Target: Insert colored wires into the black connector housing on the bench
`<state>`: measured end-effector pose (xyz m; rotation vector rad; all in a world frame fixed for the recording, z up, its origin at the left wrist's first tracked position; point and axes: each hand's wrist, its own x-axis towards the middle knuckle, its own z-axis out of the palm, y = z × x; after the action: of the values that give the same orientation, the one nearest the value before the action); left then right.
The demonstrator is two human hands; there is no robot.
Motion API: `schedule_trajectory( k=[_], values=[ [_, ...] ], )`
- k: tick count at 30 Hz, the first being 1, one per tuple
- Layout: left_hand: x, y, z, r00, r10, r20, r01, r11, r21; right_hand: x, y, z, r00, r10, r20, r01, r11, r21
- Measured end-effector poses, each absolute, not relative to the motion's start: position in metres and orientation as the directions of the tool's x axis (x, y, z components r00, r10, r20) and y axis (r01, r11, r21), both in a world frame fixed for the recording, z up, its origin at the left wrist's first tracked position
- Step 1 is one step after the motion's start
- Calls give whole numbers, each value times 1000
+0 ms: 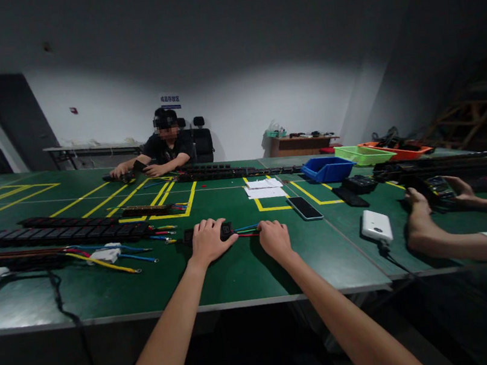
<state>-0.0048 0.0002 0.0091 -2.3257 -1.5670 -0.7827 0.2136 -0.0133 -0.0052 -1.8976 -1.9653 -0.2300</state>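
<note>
My left hand rests closed over a small black connector block on the green table, fingers curled on its top. Coloured wires, blue, green and red, run out of the block's right end. My right hand is curled on those wires just right of the block. Both forearms reach in from the bottom of the view.
Long rows of black connector strips and loose coloured wires lie at left. A phone, white papers, a white power bank and blue, green and orange bins sit at right. One person sits opposite; another person's hands work at right.
</note>
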Motion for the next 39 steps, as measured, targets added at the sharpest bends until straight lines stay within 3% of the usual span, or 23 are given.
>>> schedule_trajectory(
  k=[7, 14, 23, 39],
  values=[
    [-4, -1, 9, 285, 787, 547, 918, -388, 80, 213, -12, -6, 5, 922, 388, 979, 74, -189],
    [-4, -3, 11, 300, 782, 547, 905, -415, 96, 215, -12, -13, -13, 885, 466, 988, 83, -129],
    [-4, -1, 10, 309, 778, 547, 898, -429, 103, 212, -16, -5, 26, 937, 350, 989, 27, -146],
    [-4, -2, 11, 338, 754, 564, 882, -463, 91, 209, -18, 5, 61, 954, 295, 978, 3, -210]
  ],
)
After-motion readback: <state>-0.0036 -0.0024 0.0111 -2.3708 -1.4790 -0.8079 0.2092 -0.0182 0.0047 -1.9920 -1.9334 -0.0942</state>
